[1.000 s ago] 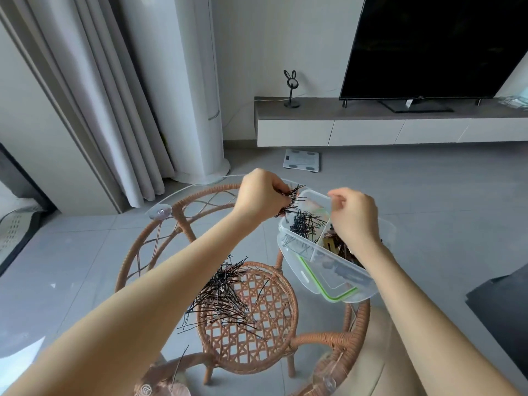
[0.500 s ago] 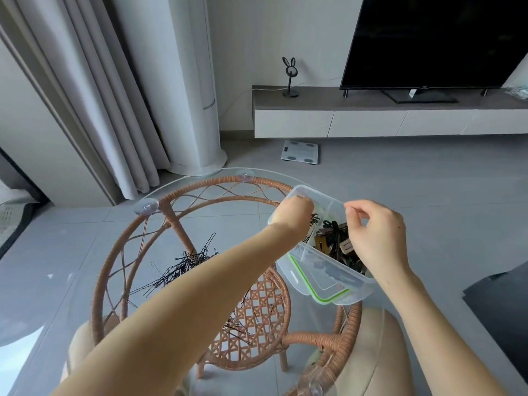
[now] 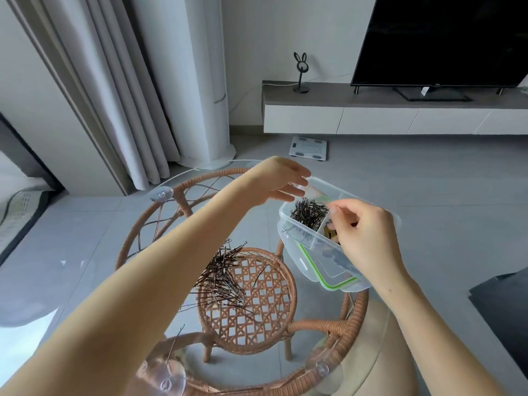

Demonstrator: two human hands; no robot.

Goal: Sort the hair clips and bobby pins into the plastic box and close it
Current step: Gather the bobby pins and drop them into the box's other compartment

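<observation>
Since the bobby pins (image 3: pixel 309 213) gripped a second ago are now dropped into the plastic box (image 3: pixel 297 254), the left hand (image 3: pixel 278 181) is opened, empty, above it. The box is pinched by the right hand (image 3: pixel 368 238); another pile (image 3: pixel 225 271) is left on the glass table (image 3: pixel 178 190).

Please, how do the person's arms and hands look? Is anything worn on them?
The left forearm and right forearm are bare to the frame edge; no sleeves show. The left hand and right hand wear no gloves, and I see no ring, watch or bracelet.
</observation>
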